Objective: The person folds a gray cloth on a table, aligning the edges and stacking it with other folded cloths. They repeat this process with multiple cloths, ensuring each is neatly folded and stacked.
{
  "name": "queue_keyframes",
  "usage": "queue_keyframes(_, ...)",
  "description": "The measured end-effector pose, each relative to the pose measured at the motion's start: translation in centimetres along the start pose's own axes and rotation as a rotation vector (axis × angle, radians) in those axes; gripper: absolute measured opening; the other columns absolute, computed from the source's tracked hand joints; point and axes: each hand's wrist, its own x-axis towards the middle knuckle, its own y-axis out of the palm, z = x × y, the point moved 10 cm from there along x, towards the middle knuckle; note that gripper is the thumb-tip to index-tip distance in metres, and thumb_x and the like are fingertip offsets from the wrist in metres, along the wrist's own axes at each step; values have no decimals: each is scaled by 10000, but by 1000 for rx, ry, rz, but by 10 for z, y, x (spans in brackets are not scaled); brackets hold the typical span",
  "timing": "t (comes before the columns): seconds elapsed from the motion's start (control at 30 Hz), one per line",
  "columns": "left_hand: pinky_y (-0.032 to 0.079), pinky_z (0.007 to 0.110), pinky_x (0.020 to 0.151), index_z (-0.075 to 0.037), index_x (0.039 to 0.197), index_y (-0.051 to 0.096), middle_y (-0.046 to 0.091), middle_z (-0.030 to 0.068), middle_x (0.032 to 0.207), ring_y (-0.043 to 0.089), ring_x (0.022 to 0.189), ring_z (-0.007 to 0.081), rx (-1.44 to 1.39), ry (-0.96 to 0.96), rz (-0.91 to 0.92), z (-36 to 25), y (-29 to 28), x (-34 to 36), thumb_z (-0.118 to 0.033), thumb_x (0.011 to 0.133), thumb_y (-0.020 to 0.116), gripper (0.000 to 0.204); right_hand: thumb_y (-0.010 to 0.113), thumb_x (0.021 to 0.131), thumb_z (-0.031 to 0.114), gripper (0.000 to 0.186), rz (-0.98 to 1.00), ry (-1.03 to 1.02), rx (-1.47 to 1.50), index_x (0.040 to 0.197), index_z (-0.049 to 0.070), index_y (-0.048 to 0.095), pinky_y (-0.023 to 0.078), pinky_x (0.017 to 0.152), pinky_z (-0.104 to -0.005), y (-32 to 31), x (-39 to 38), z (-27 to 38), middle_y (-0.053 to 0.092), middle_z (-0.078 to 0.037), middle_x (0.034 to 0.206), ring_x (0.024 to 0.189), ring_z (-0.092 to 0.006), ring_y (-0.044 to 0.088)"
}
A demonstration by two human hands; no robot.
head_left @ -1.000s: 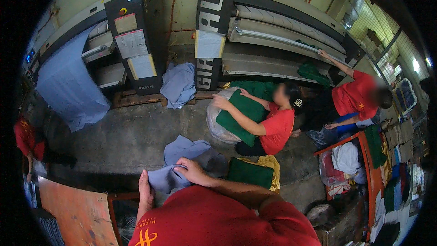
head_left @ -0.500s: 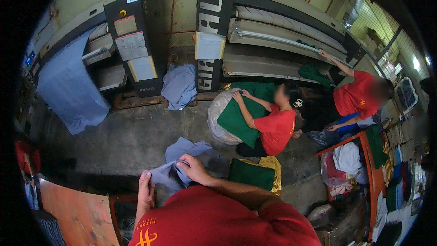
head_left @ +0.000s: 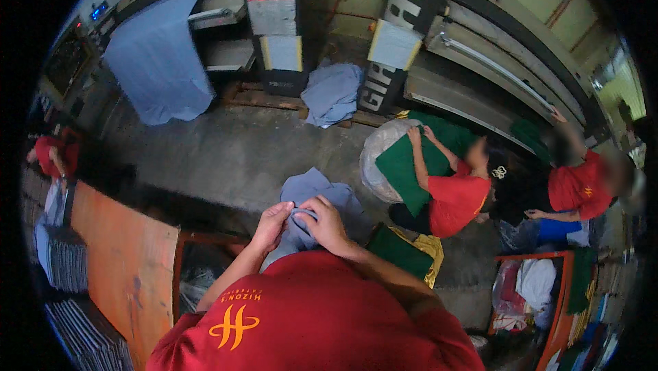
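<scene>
In front of my chest, a grey-blue cloth (head_left: pixel 319 189) is gathered at my hands, its loose part spreading beyond them. My left hand (head_left: pixel 273 223) pinches its edge at the left. Close beside it, my right hand (head_left: pixel 322 223) grips the same cloth, thumb and fingers curled on it. To the right of the cloth lie a folded dark green cloth (head_left: pixel 391 249) and a yellow satin cloth (head_left: pixel 430 258).
Ironing machines (head_left: pixel 274 21) line the back. A seated co-worker (head_left: pixel 456 213) handles green cloth on a bundle; another (head_left: pixel 576 186) is right, a third (head_left: pixel 55 158) far left. An orange table (head_left: pixel 116 261) stands left, a shelf of linens (head_left: pixel 534 282) right, a blue cloth pile (head_left: pixel 329 93) behind.
The view has shifted, so machines sit higher. My hands have come closer together, bunching the cloth between them; my left hand moved up and to the right.
</scene>
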Motion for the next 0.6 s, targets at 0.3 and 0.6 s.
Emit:
queue_keyframes(0.3, 432, 209, 727, -38, 999, 638, 623, -43, 875, 534, 797, 43, 337, 221, -63, -47, 5, -28, -45, 869, 644, 130, 641, 879, 232, 225, 85, 200, 214, 882, 29, 546, 469, 640, -381, 20, 4, -24, 602, -159, 765, 710, -301, 607)
queue_keyframes(0.6, 392, 247, 848, -42, 974, 613, 576, 6, 948, 513, 918, 109, 469, 843, -666, -267, -30, -123, -154, 908, 597, 132, 571, 924, 304, 318, 389, -177, 161, 822, 13, 492, 408, 586, -466, 73, 25, -18, 576, -234, 782, 742, -437, 562)
